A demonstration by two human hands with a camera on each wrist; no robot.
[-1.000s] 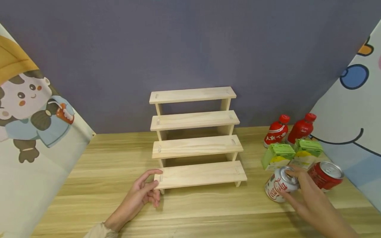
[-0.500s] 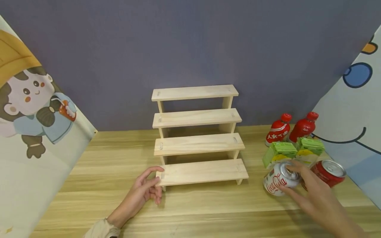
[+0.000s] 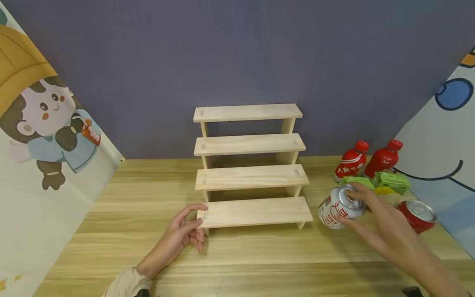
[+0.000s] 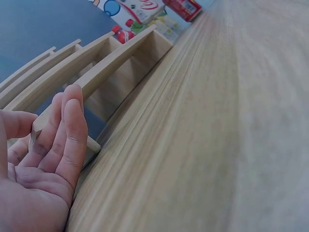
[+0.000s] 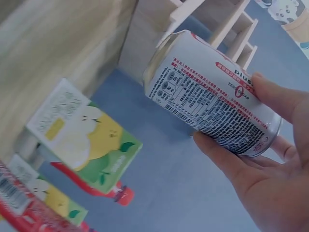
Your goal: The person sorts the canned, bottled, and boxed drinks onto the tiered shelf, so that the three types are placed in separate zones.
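A white Coca-Cola can [image 3: 335,210] is held by its upper part in my right hand [image 3: 389,231]. In the right wrist view the can [image 5: 212,92] hangs in the air, thumb and fingers around its top end, printed label toward the camera. My left hand [image 3: 178,233] pinches the left end of the lowest step of a wooden stepped rack [image 3: 256,212], thumb and index finger at the board's edge. From the left wrist, that hand [image 4: 48,150] shows its thumb above the board and the other fingers below and in front.
Right of the rack stand two red bottles [image 3: 350,161], two green drink cartons [image 3: 392,181] partly hidden by the right hand and can, and a red can [image 3: 417,215]. A dark wall [image 3: 245,53] rises behind; printed side panels [image 3: 63,123] flank the wooden table [image 3: 259,264].
My right hand has lifted the white can off the table and carried it slightly left, toward the rack. The left hand keeps its hold on the lowest step; the head view has shifted a little.
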